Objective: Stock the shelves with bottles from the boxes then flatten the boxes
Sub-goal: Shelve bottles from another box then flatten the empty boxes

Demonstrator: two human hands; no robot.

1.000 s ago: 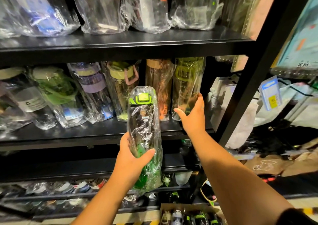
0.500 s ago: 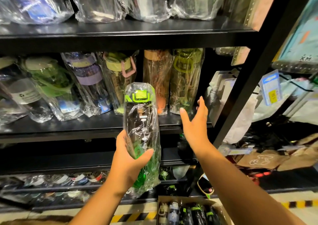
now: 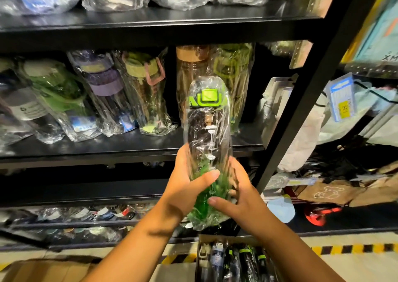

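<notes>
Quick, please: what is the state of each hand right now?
Left hand: closed around the plastic-wrapped clear bottle with the green lid.
Right hand: closed on the same bottle's lower part, thumb in front.

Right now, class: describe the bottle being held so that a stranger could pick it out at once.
On the black rack, find the middle shelf, lined with wrapped bottles. Before its right end, the left hand and right hand grip one bottle upright. Unlike its shelved neighbours, it hangs clear of the shelf, with a bright green square clasp on top.
</notes>
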